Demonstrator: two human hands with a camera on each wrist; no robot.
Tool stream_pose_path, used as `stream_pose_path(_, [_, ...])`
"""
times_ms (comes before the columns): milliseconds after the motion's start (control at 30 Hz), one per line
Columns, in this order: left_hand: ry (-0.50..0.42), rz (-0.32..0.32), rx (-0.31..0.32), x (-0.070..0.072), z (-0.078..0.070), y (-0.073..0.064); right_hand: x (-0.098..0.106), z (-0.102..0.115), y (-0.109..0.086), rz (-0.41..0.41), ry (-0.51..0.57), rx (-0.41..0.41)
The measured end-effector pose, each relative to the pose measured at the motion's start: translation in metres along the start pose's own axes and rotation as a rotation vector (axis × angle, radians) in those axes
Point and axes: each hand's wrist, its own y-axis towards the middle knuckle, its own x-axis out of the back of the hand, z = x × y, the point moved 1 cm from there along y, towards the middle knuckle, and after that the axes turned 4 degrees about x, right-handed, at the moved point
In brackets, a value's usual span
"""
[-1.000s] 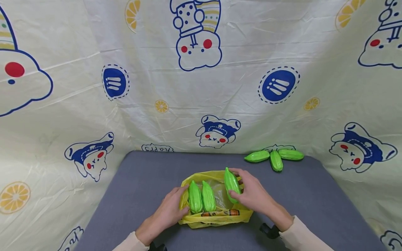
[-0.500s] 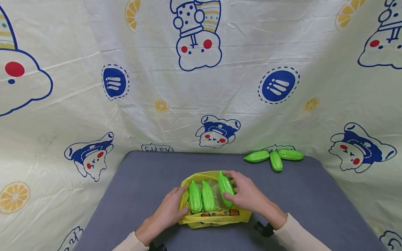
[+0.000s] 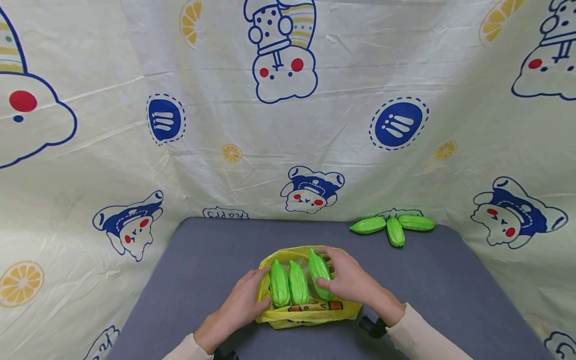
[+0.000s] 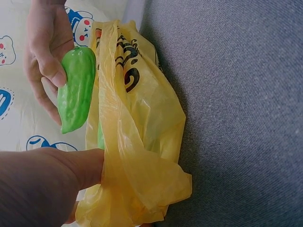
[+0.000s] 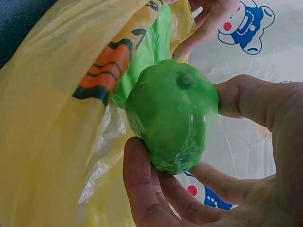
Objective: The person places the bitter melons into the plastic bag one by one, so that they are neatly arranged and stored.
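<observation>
Currently, the right hand point(image 3: 345, 274) is gripping a green gourd point(image 3: 318, 272) at the mouth of the yellow bag point(image 3: 315, 317), whose left side the left hand point(image 3: 245, 296) is holding. Two gourds point(image 3: 280, 285) are lying inside; three others point(image 3: 395, 232), seemingly left to pack, are resting far right.

Gourds point(image 3: 280, 283): glossy bright green, near and far right alike. Bag point(image 4: 147, 113) yellow, black-and-orange print. Worktop point(image 3: 216, 250) blue-grey. Backdrop point(image 3: 342, 110) off-white; blue-outlined, red-cheeked cartoons point(image 3: 310, 187), orange citrus slices point(image 3: 231, 153).
</observation>
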Motion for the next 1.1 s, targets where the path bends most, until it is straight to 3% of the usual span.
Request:
stream_pose_path(333, [-0.001, 0.002, -0.004, 0.000, 0.000, 0.000, -0.001, 0.000, 0.009, 0.024, -0.075, -0.006])
stream_pose_path(800, [-0.043, 0.019, 0.001, 0.000, -0.002, -0.002, -0.001, -0.002, 0.017, 0.093, -0.067, -0.023])
stream_pose_path(1100, [-0.027, 0.007, -0.036, -0.001, -0.006, -0.003, -0.004, -0.001, 0.018, 0.123, -0.063, -0.076])
